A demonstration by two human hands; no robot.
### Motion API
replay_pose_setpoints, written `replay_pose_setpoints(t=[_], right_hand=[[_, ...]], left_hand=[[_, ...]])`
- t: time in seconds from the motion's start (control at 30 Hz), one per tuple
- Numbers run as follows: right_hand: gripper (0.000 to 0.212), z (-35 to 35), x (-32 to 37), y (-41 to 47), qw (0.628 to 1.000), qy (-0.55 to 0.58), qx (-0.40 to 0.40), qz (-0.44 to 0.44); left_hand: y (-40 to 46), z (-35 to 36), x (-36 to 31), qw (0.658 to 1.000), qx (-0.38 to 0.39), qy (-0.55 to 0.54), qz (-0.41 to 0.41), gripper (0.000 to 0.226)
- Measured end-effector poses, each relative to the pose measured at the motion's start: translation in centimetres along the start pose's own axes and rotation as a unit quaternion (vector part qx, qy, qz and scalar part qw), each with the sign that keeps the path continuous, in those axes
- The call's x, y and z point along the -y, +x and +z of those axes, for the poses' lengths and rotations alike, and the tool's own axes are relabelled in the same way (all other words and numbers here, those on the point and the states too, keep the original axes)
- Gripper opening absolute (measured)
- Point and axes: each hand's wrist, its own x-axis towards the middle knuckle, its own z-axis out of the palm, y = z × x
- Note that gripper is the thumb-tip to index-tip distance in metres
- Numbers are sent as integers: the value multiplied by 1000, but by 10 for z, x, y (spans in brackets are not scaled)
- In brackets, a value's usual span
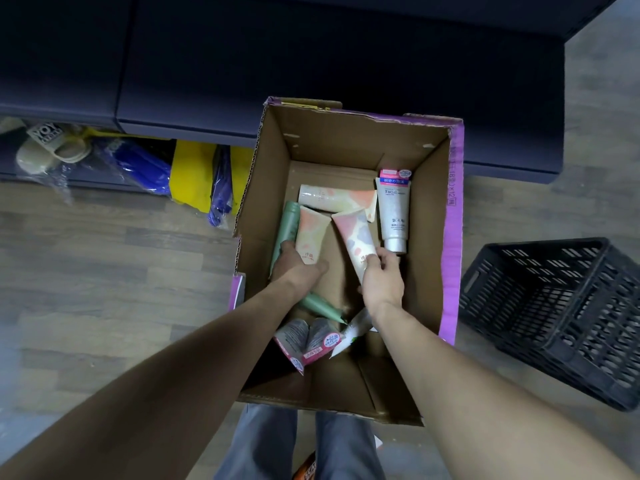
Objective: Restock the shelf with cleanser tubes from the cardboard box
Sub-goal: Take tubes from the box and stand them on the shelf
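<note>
Two pastel cleanser tubes lie on the floor of the cardboard box (349, 140), and both are being taken at once. The left hand (298, 263) curls round the cap end of the left pastel tube (311, 233); the right hand (382, 278) grips the low end of the right pastel tube (355, 237). It looks best to lift each straight up, since the green tube (289, 223) touches the left one and a third pastel tube (336, 197) lies across just beyond both. The white facial tube (393, 216) rests near the right wall, and pink-packed tubes (304, 341) lean at the near end (under the forearms, so easily knocked). Outside stand a black plastic crate (554, 317) and a dark cabinet (311, 64); no shelf is in view.
</note>
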Motion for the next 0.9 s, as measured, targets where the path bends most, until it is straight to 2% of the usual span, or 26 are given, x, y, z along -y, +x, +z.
replay_pose_setpoints(t=[0.17,0.3,0.43,0.57,0.63,0.73,0.9], right_hand=[[44,-6,2,-3,996,-82,16,-35],[43,-12,3,-4,988,-152,8,-13],[44,-16,2,-12,989,-149,11,10],[54,-20,8,-26,986,-164,8,4],[48,-24,14,-33,989,-149,21,2],[42,-33,23,-44,990,-137,19,-19],[38,-47,43,-69,992,-114,-3,-58]], left_hand=[[-2,2,2,1000,-21,6,-7,62],[-3,4,0,1000,-20,16,-12,61],[-9,1,-2,998,-27,44,-30,56],[-23,-10,-8,999,-25,39,-21,57],[-31,-16,-12,999,-19,31,0,62],[-43,-25,-17,999,-9,23,36,53],[-69,-36,-27,993,-32,68,92,53]])
